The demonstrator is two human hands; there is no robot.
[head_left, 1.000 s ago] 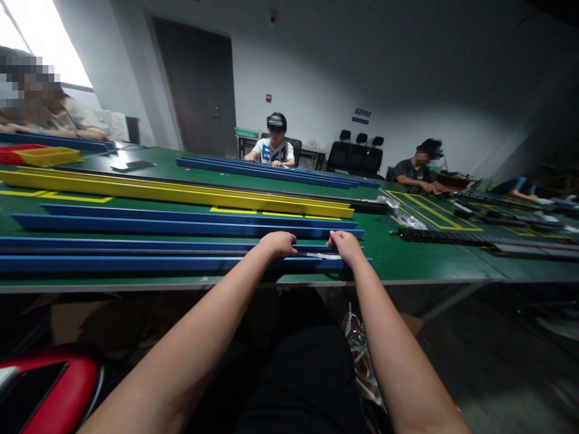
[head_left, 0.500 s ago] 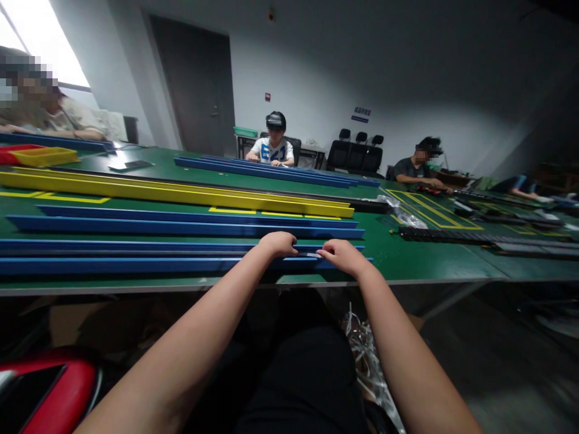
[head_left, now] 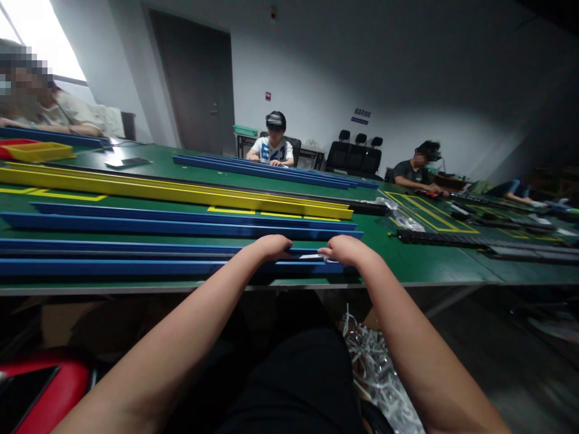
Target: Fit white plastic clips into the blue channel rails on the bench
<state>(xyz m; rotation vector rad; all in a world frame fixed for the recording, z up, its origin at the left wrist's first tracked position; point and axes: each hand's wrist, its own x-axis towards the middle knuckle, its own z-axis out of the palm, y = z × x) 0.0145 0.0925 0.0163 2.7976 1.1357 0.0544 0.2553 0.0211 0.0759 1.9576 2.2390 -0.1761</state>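
Close to the table's front edge lies a long blue channel bar (head_left: 113, 265) with raised sides. My left hand (head_left: 272, 246) is bent over the bar toward its right end, fingers curled in; what lies under them is hidden. To its right, my right hand (head_left: 346, 249) pinches a thin white strip (head_left: 310, 257), which runs from the left hand's fingers along the inside of the bar. The right forearm and hand cover part of the bar's right end.
Just behind lies another blue channel bar (head_left: 181, 225), then a yellow one (head_left: 181, 193). Black assemblies (head_left: 434, 239) lie to the right on the green table (head_left: 407, 265). Several people sit around it. White strip scraps (head_left: 380, 367) hang below the front edge.
My right hand has shifted slightly right and turned, and my left hand slightly left. More of the white strip shows between them. The view has shifted a little.
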